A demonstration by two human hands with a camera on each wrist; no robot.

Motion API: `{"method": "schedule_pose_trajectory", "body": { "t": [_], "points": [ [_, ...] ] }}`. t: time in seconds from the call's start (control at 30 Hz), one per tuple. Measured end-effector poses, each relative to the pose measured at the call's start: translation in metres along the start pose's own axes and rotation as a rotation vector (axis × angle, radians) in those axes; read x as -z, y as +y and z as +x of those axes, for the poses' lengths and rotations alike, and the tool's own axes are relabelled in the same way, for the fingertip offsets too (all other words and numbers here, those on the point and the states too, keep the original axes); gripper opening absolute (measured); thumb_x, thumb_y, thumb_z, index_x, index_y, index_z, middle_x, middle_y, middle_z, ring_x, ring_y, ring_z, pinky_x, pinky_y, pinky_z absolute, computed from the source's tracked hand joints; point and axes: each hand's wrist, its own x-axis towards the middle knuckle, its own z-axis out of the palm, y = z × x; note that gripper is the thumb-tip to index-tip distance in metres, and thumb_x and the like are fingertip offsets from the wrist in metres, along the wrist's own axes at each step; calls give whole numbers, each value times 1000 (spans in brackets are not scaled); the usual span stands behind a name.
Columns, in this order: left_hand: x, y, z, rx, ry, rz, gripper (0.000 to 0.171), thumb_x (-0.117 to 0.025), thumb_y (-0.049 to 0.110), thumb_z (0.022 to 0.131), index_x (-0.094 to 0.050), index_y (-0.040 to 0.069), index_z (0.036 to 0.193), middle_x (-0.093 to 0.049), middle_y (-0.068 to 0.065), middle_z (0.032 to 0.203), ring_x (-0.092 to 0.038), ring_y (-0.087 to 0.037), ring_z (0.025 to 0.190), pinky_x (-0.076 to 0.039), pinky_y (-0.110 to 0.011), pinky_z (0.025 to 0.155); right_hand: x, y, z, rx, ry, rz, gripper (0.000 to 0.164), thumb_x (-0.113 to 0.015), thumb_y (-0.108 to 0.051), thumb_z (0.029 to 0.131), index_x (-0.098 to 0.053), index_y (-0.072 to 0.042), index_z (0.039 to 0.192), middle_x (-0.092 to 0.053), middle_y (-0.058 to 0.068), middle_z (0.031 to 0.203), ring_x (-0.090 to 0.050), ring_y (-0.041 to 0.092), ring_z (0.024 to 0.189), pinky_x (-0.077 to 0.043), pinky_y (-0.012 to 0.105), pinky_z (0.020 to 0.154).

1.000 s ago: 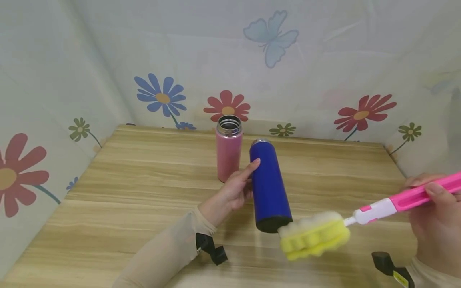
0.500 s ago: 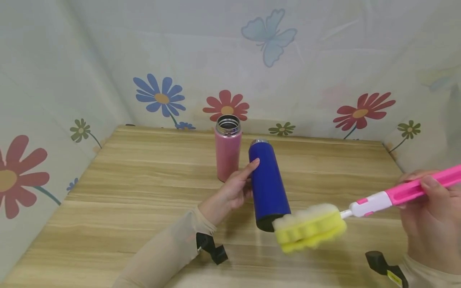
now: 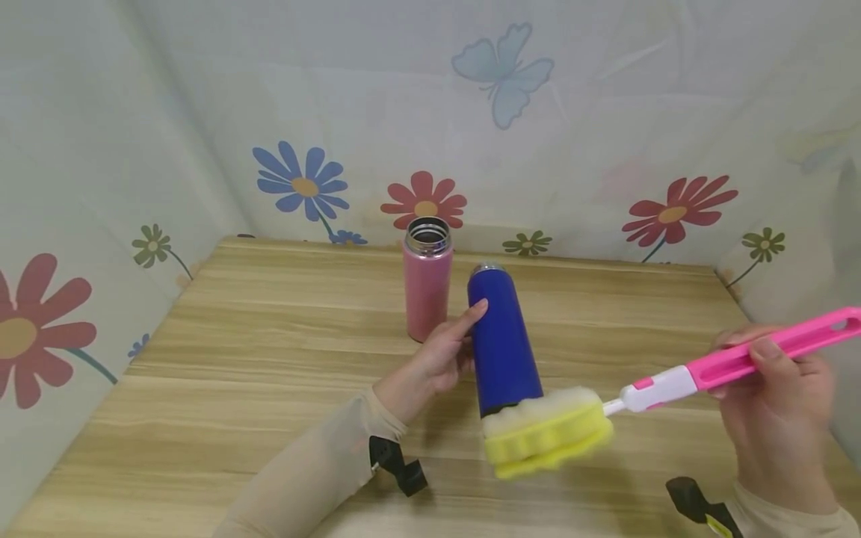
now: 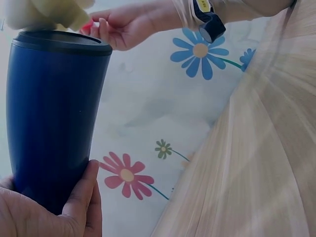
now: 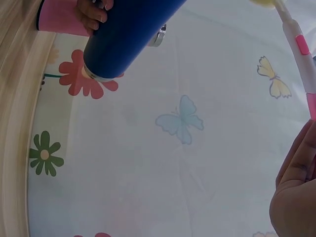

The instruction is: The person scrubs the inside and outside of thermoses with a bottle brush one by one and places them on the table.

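Note:
My left hand (image 3: 437, 359) grips a blue bottle (image 3: 504, 336) round its side, its metal-rimmed end away from me and its dark base toward me. In my right hand (image 3: 773, 403) is the pink handle of a bottle brush (image 3: 787, 345), whose white neck leads to a yellow and white sponge head (image 3: 548, 433). That sponge lies over the bottle's base in the head view and hides most of it. From the left wrist view, the sponge appears right at the black base (image 4: 64, 42). Just behind my left hand, a pink bottle (image 3: 427, 291) stands upright with an uncovered mouth.
A wooden table (image 3: 255, 329) lies under both hands. Behind it and at the sides hangs a pale sheet (image 3: 377, 97) printed with flowers and a butterfly. Each wrist wears a black camera mount (image 3: 397, 465).
My right hand has brought the brush leftward, so its sponge now covers more of the blue bottle's base. The left hand and both bottles have stayed nearly in place.

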Motion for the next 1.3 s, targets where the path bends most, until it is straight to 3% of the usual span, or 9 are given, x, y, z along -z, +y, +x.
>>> {"method": "schedule_pose_trajectory", "body": {
  "t": [0.23,0.47,0.7,0.93,1.3],
  "points": [
    [0,-1,1,-8,4,6,62,-55,44,93,-47,-3,133,-63,-12,115,-65,-15,89,-58,-25,73,-9,3,-7,11,-83,-1,28,-31,19,92,-57,28,87,-67,31,76,-66,37,68,-56,34,52],
    [-1,1,0,-5,12,-6,63,-55,44,94,-47,-4,134,-62,-11,116,-65,-15,89,-59,-27,76,-20,10,-11,2,-332,-53,18,-40,19,90,-55,29,94,-68,31,86,-65,30,59,-54,30,50],
    [0,3,1,-7,15,-23,63,-54,44,94,-46,-4,135,-62,-11,116,-65,-15,90,-59,-28,78,-20,15,-11,1,-454,-118,16,-43,19,90,-57,28,92,-69,28,89,-65,27,65,-50,28,49],
    [2,3,2,3,13,-36,62,-54,44,94,-46,-3,135,-62,-12,120,-65,-16,92,-58,-31,84,-14,10,-7,15,-443,-185,18,-42,20,89,-58,26,92,-70,26,88,-66,25,71,-55,24,58],
    [2,4,0,-13,12,-20,63,-52,42,95,-45,-5,135,-61,-11,116,-64,-14,88,-58,-27,77,0,-1,0,4,-286,-169,25,-34,22,90,-59,26,92,-70,26,84,-66,29,77,-57,28,68]
  ]
}}
